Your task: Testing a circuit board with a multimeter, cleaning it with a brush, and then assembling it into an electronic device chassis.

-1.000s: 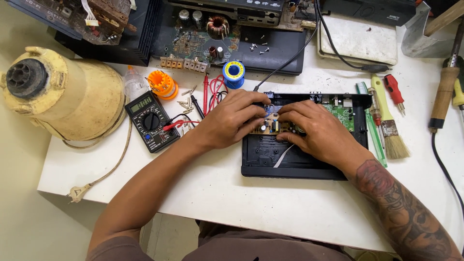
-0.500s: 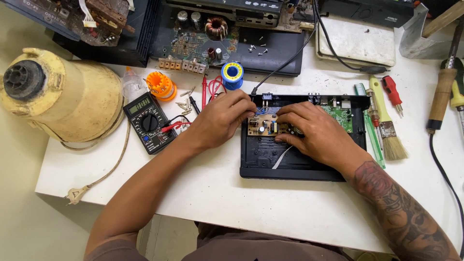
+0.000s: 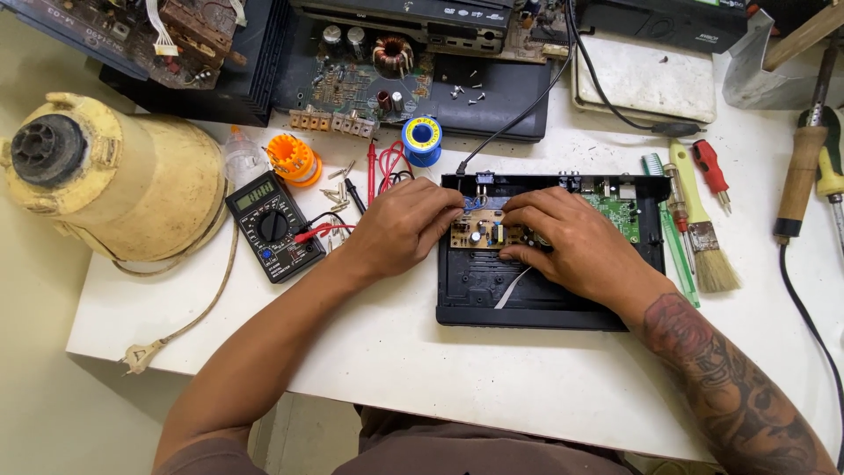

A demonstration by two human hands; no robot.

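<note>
A small tan board (image 3: 482, 232) with a few dark and pale parts on its face sits inside the upper left of a shallow black case (image 3: 545, 303), which lies open on the white worktop (image 3: 422, 352). A green board (image 3: 620, 215) fills the case's upper right corner, and a pale flat ribbon (image 3: 512, 288) runs down across the bare case floor.

The left hand (image 3: 404, 227) comes in from the left, its fingertips (image 3: 450, 216) pinched narrow on the tan board's left edge. The right hand (image 3: 576, 242) covers the board's right side, fingers curled onto its top and lower edge; both grips are closed on the board.

Left of the case a black meter (image 3: 272, 224) with red leads (image 3: 321, 231) lies near the left wrist, with loose screws (image 3: 337, 192), an orange spool (image 3: 293, 158) and a blue solder reel (image 3: 422, 138) just above. Right of the case, a green toothbrush (image 3: 670, 237), a brush (image 3: 699, 224) and a red screwdriver (image 3: 709, 174) lie close along its right wall. A soldering iron (image 3: 798, 180) lies further right. The widest bare worktop is below the case, toward the front edge. A yellowed appliance housing (image 3: 123, 176) fills the far left.
</note>
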